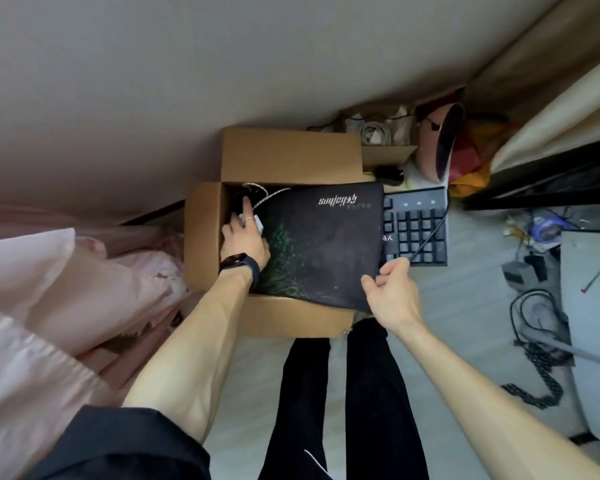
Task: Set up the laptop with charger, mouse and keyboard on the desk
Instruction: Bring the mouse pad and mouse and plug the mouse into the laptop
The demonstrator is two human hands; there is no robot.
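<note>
One floppy rectangular mat [326, 244], pinched by the right hand [392, 292].

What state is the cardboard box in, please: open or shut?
Open: the flaps of the cardboard box stand outward, and the left hand reaches inside.

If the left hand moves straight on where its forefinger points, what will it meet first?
Probably the dark object in the far corner of the box, beside the braided cable; depth is unclear.

Left grip [245, 240] extended forward, forefinger straight; right grip [392, 289] pinching, thumb against fingers.
</note>
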